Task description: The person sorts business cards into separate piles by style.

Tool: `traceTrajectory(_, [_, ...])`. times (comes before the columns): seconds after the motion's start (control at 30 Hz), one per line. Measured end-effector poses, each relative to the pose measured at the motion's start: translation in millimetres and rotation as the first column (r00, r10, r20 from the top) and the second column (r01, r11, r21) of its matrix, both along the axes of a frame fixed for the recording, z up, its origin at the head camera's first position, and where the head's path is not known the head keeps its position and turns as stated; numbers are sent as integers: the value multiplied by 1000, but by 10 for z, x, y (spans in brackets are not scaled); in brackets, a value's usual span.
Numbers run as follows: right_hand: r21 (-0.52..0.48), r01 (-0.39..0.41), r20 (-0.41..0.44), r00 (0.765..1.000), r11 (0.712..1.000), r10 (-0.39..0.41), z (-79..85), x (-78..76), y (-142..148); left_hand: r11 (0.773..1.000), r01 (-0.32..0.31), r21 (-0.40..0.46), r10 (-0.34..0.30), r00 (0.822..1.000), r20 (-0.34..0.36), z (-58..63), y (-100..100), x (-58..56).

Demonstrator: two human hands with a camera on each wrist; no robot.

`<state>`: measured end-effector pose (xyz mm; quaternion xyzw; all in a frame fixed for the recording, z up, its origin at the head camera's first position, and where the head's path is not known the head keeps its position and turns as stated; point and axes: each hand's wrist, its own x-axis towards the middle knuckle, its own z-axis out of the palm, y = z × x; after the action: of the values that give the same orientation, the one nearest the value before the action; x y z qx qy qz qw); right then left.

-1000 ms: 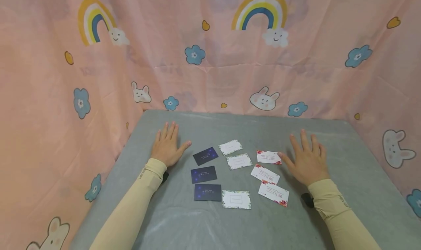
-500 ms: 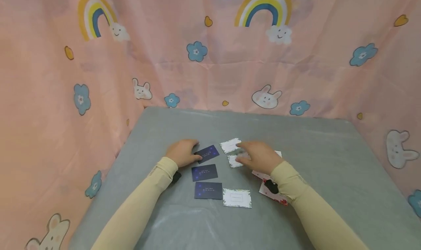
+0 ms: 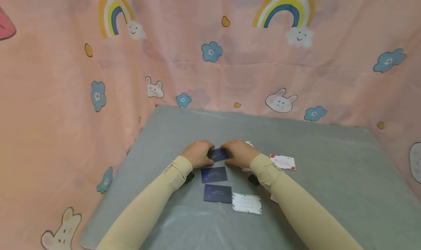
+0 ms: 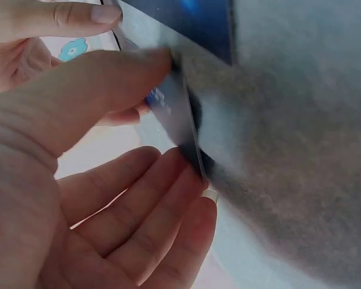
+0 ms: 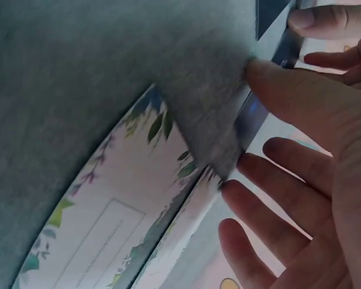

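Between my two hands lies a dark blue business card [image 3: 218, 155], the farthest of three alike. My left hand [image 3: 197, 154] holds its left end, thumb on the near edge and fingers on the far edge. At the other end my right hand [image 3: 241, 154] grips it the same way. Closer to me are a second dark blue card [image 3: 214, 174] and a third dark blue card [image 3: 217, 194]. In the right wrist view, two white leaf-bordered cards, one nearer [image 5: 108, 223] and one behind it [image 5: 174, 241], lie beside my right hand, which mostly hides them in the head view.
A leaf-bordered white card [image 3: 246, 203] lies at the front, beside the third dark card. Right of my right hand is a white card with red flowers [image 3: 283, 162]. My right forearm covers most of the other red-flowered cards. A pink printed curtain [image 3: 184, 30] borders the grey table [image 3: 329, 162].
Both hands have come inward from flat, spread positions at the sides to the farthest dark blue card. My right hand passed over the white cards and now holds that card with my left. The view has shifted.
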<state>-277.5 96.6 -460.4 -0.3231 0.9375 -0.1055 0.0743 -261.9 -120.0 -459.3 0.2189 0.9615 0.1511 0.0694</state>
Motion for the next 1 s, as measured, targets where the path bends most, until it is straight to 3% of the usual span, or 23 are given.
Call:
traceTrajectory(0.2, [-20, 5, 52, 999, 1000, -4, -8, -101, -20, 999, 39, -20, -38, 999, 26, 4, -63, -108])
traceTrajectory(0.33, [-57, 13, 61, 998, 998, -10, 1, -275, -45, 999, 42, -21, -41, 998, 50, 19, -73, -339])
traceTrajectory(0.47, [-116, 109, 87, 991, 987, -99, -46, -460, -21, 999, 41, -17, -40, 997, 60, 16, -27, -600])
traceTrajectory(0.57, [-134, 157, 112, 983, 979, -142, -91, -541, 7, 998, 65, -9, -64, 996, 69, 14, 8, -705])
traceTrajectory(0.8, [-162, 152, 89, 986, 975, -139, -104, -551, 17, 998, 65, 0, -65, 996, 67, -16, 6, -731])
traceTrajectory(1.0, [-132, 129, 42, 991, 983, -125, -124, -475, 0, 999, 42, 17, -43, 998, 53, -25, -73, -614])
